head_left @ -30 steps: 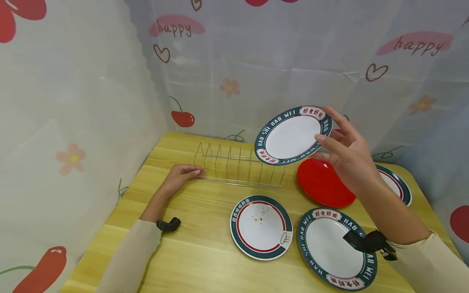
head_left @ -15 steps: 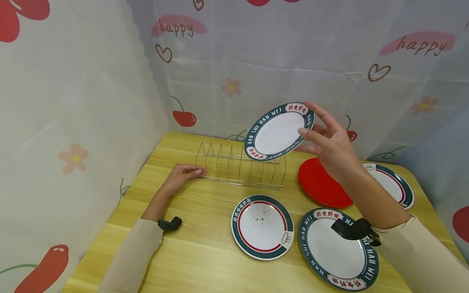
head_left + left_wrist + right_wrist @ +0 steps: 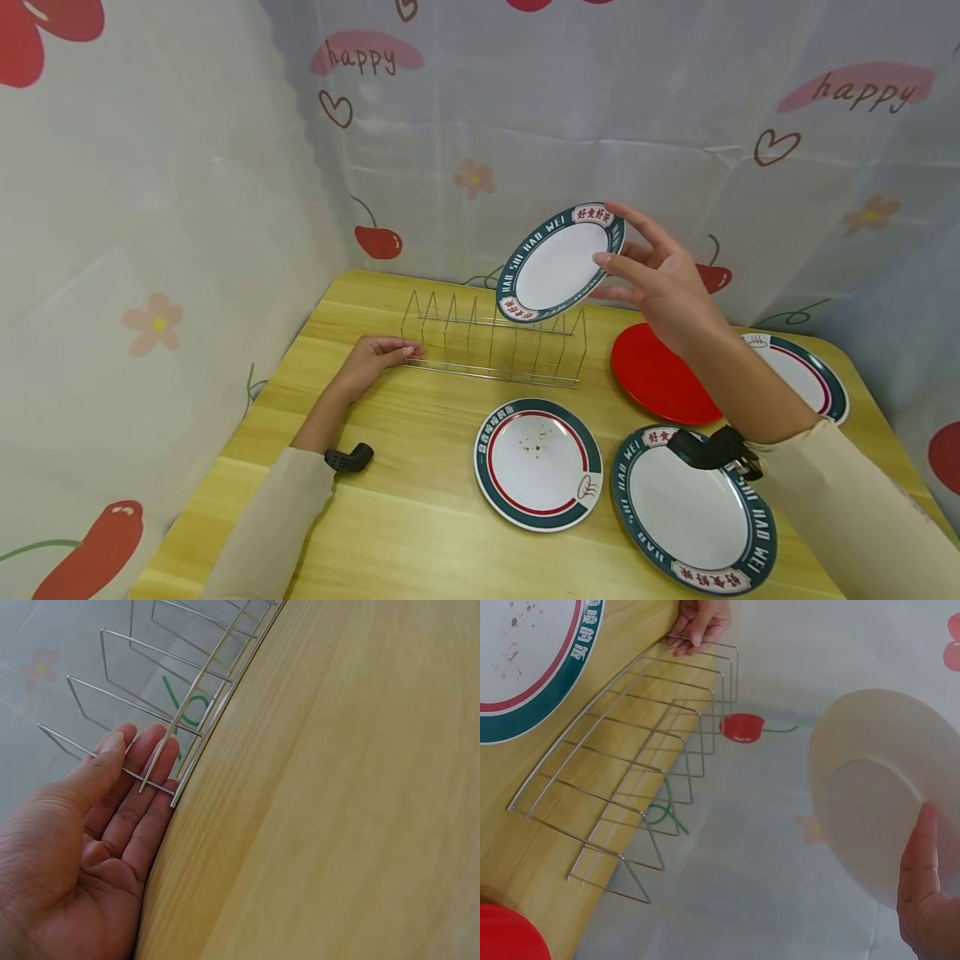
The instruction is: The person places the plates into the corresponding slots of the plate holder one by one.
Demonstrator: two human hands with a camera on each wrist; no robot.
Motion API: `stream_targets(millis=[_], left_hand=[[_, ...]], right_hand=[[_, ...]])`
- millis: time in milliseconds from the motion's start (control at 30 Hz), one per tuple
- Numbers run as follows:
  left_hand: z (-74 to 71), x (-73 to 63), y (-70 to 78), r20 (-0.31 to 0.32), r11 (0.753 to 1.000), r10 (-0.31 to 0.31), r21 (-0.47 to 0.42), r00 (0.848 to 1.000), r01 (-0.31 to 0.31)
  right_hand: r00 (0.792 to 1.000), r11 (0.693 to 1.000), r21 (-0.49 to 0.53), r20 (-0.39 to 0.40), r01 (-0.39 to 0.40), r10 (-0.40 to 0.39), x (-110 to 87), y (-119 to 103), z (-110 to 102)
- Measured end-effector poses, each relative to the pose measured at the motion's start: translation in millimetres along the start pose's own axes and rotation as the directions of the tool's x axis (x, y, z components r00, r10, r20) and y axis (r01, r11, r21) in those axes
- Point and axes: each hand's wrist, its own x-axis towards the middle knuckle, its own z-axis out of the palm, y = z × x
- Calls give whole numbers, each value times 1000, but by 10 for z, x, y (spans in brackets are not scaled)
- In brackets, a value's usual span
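My right hand [image 3: 663,279] grips a white plate [image 3: 558,265] with a dark green lettered rim by its right edge, thumb on the face and fingers behind. The plate is tilted and raised above the wire dish rack [image 3: 491,377], overlapping its back right part in the head view. Its plain underside [image 3: 877,787] shows in the right wrist view. At the rack's left end, my left hand [image 3: 375,358] holds the end wire between thumb and fingers, seen closely in the left wrist view [image 3: 112,802]. The rack stands on the table with its slots unfilled.
In front of the rack lies a green-and-red rimmed plate [image 3: 536,467] with brown specks. To its right are a larger green-rimmed plate [image 3: 686,508], a red plate [image 3: 660,375] and another rimmed plate [image 3: 806,379], partly behind my right forearm. A printed curtain [image 3: 600,125] hangs behind the table [image 3: 420,517].
My right hand has carried the plate left and slightly up, from the right of the rack to above it, tilting it steeper. The left hand stays on the rack's end.
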Motion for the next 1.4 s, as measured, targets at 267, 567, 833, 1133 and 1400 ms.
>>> stream_targets(millis=[267,567,833,1133,1400], left_hand=[[-19,9,-8,-2,1000,6,-5,1000,-6],[-20,20,-6,3,1000,9,-17,1000,-9],[-22,15,-7,5,1000,8,-5,1000,-8],[-28,7,-19,-4,1000,-1,3,1000,1],[-20,28,-33,-12,1000,-11,22,1000,11]], right_hand=[[1000,999,-27,24,17,-16,110,-10,33],[998,997,-77,57,30,-26,216,-18,78],[996,990,-137,84,41,-30,339,9,204],[989,982,-188,145,15,13,506,116,416],[981,982,-191,193,0,37,613,268,667]])
